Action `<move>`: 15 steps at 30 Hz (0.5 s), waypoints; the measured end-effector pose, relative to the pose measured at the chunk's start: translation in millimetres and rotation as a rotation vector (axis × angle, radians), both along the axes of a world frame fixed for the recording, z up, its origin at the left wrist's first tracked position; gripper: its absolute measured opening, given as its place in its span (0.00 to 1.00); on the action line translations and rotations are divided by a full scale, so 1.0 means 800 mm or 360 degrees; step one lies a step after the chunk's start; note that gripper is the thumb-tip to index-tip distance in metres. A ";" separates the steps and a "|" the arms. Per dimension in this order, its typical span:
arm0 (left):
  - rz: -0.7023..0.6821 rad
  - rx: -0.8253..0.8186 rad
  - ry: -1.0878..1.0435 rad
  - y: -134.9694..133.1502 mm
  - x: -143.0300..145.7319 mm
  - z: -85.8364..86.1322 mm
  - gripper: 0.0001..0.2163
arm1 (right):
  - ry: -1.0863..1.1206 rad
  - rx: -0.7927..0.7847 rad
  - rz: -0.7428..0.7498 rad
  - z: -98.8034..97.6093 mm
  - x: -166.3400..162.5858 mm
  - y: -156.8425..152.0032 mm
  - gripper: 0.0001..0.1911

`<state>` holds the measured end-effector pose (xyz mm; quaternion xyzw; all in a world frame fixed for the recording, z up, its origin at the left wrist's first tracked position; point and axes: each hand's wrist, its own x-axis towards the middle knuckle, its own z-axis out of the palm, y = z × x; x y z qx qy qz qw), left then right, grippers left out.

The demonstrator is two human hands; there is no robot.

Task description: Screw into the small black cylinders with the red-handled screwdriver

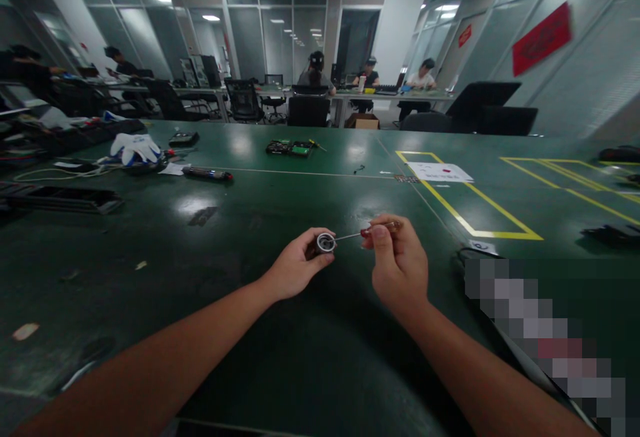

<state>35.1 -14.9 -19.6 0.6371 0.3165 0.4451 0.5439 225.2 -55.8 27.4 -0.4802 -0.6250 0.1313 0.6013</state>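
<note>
Left hand (296, 265) holds 1 cylinder (326, 243); right hand (399, 265), apparently a screwdriver (365, 232)

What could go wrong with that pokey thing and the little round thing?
The thin tool in the right hand points its metal shaft at the round part. If it slipped, it might poke the left hand, whose fingers are close to the tip. The round part could also fall and perhaps roll across the green table, since only the left hand seems to grip it.

Prob. an office/workshop rm: desks (425, 96) w/ mesh chairs (243, 98), glass partitions (275, 33), green workbench (280, 207).
</note>
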 end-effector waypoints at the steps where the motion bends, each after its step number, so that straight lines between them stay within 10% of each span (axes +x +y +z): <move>1: 0.0019 0.0017 0.0010 0.000 0.000 0.000 0.18 | 0.0005 0.0002 0.0003 0.000 0.000 0.000 0.11; 15: 0.0131 0.0174 0.0098 0.004 -0.004 -0.003 0.18 | -0.0086 0.0005 0.0020 0.001 -0.004 -0.003 0.09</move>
